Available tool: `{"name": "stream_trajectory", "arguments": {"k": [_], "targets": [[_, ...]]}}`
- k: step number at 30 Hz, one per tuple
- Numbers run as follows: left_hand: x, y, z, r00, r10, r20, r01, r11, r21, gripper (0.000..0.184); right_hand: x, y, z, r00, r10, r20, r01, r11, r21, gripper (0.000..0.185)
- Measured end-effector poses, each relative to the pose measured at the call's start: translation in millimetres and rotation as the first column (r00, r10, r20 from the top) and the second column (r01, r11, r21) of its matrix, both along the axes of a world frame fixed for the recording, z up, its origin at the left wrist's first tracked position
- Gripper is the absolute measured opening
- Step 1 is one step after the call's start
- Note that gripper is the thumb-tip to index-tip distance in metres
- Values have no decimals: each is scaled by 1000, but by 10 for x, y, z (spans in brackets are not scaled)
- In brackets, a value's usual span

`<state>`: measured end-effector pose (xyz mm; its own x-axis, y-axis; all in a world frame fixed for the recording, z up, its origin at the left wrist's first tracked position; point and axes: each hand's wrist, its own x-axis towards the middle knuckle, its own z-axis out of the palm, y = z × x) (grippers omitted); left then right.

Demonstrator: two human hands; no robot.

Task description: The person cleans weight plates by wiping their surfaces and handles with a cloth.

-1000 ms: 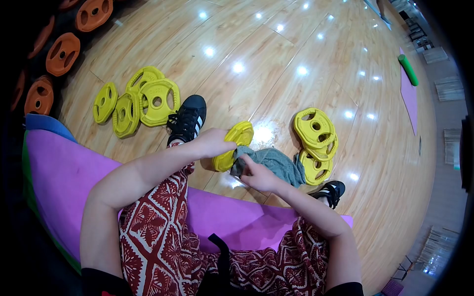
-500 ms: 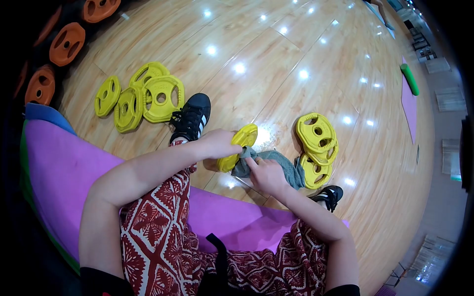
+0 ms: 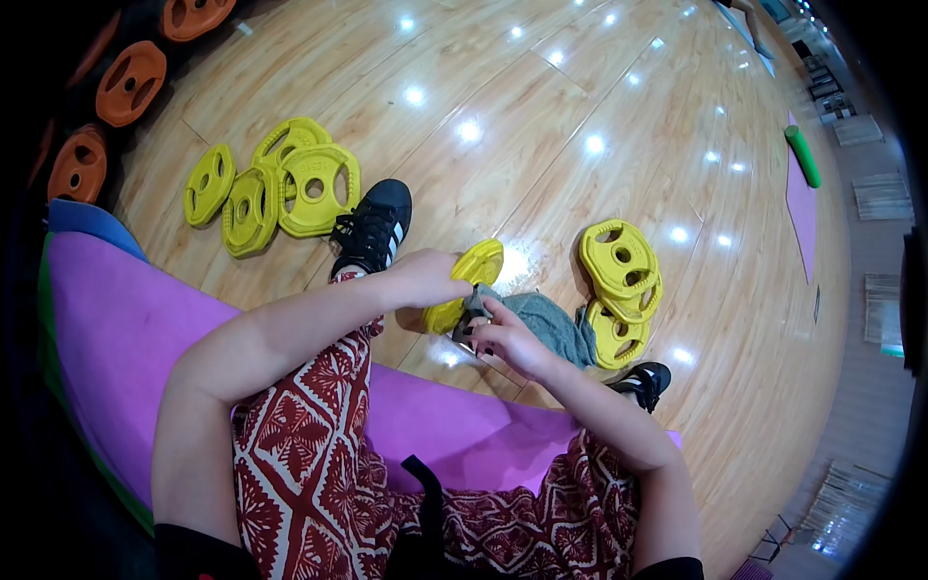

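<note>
The single head-worn view looks forward and steeply down, close above red-and-white patterned fabric trousers (image 3: 300, 449), with the bare left hand (image 3: 425, 278) and bare right hand (image 3: 514, 346) mid-frame; beyond, the glossy brown wood-plank floor (image 3: 517, 198) recedes, curved at the edges.

Gym or fitness studio, pretty clearly. Yellow weight plates (image 3: 321, 218) with grip cutouts lay in clusters on a glossy wood-plank floor (image 3: 474, 208); more orange plates (image 3: 130, 63) lined the upper left. Purple mat (image 3: 126, 319) filled the foreground, with a blue mat (image 3: 97, 230) against it. Farther off, a green roller (image 3: 802, 157) sat by a pink mat (image 3: 800, 217). Floor was broad and reflected many small lights. Far right background was too distorted to read.
</note>
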<state>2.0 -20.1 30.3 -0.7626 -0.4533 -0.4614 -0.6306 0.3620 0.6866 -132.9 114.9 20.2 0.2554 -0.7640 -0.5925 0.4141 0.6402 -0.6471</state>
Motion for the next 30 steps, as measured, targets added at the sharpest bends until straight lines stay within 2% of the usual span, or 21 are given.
{"name": "stream_trajectory", "arguments": {"k": [4,6,7,8,9,10,11,13,14,16,20,22,23,25,29,30], "targets": [[2,-5,-15,1000,8,-14,-8,1000,7,42,-68,-28,-53,1000,-16,-12,16,1000,24,49],[10,-14,-6,1000,6,-14,-6,1000,-2,42,-64,6,-59,986,97,-137,-105,993,-46,56],[12,-16,5,1000,1,-15,-2,1000,-13,42,-46,32,-71,986,98,-136,-105,993,-45,56],[14,-14,13,1000,1,-14,-1,1000,-13,42,-17,65,-90,855,250,-454,-326,941,-95,59],[17,-13,18,1000,20,-11,-20,1000,-4,42,6,84,-100,607,326,-725,-533,843,-67,63],[14,-17,25,999,38,-9,-38,999,5,41,18,83,-96,345,371,-862,-636,768,76,68],[11,-22,31,999,37,-8,-37,999,4,41,12,78,-69,346,370,-862,-635,769,75,68],[14,-37,68,998,18,61,-22,999,50,44,13,30,62,-92,348,-933,-713,631,306,62],[18,-42,85,998,21,61,-24,999,49,44,-23,30,39,-93,347,-933,-715,630,305,62],[20,-42,104,998,13,53,-17,998,67,44,-140,52,-1,-294,-134,-946,-802,573,168,54],[23,-17,56,999,50,-8,-49,999,18,41,-256,-7,58,-308,-177,-935,-820,548,166,46],[19,-19,56,999,48,-1,-48,999,11,42,-263,-12,86,-218,-222,-950,-828,558,60,43],[17,-25,55,999,48,-2,-48,999,11,42,-259,-21,105,-219,-222,-950,-828,558,61,43],[15,-42,73,997,5,71,-7,999,41,44,-242,-48,129,-135,-317,-939,-807,585,-82,41],[10,-42,78,995,-1,95,-2,999,35,44,-239,-71,63,-128,-288,-949,-812,580,-66,43],[17,-35,59,999,19,50,-20,1000,24,42,-231,-70,56,-122,-237,-964,-796,604,-47,43]]}}
